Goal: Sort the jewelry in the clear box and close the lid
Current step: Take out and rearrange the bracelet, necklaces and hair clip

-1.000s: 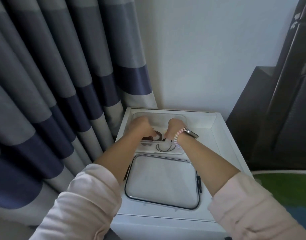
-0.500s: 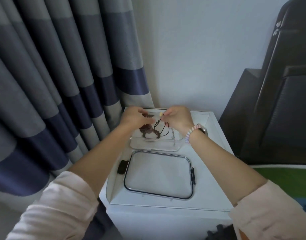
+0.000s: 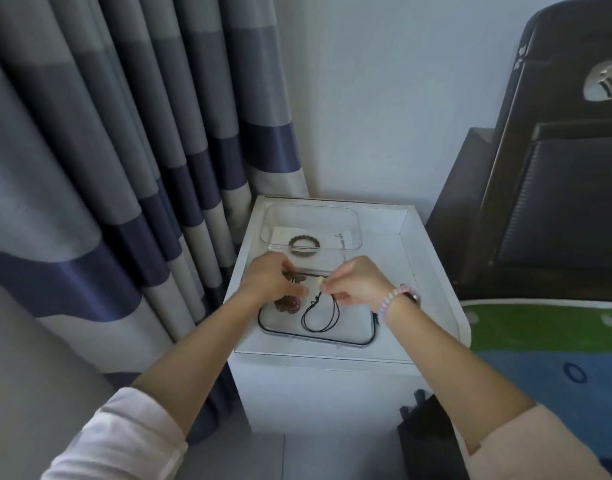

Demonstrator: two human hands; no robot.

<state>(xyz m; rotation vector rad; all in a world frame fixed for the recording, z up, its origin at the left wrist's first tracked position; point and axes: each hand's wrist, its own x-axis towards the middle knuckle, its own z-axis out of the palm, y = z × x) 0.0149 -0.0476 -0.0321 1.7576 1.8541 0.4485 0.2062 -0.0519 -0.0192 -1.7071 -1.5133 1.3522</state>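
Note:
The clear box (image 3: 353, 233) stands at the back of the white stand, open, with a brown bead bracelet (image 3: 304, 242) and a thin chain (image 3: 342, 241) inside. Its lid (image 3: 349, 332), clear with a dark rim, lies flat in front of it. My left hand (image 3: 271, 282) is over the lid's left part, pinched on a brown beaded piece (image 3: 287, 303) that hangs onto the lid. My right hand (image 3: 358, 282) is pinched on a black cord (image 3: 320, 315) with a small yellow bead at its top; the cord's loop rests on the lid.
The white stand (image 3: 432, 306) has a raised rim. Striped grey-blue curtains (image 3: 124, 168) hang to the left. A dark chair (image 3: 557, 168) stands to the right, above a green and blue mat (image 3: 557, 341). A black object (image 3: 425, 431) lies on the floor by the stand.
Both hands have come out of the clear box and toward me, carrying the brown beaded piece and the black cord over the lid. The camera has pulled back.

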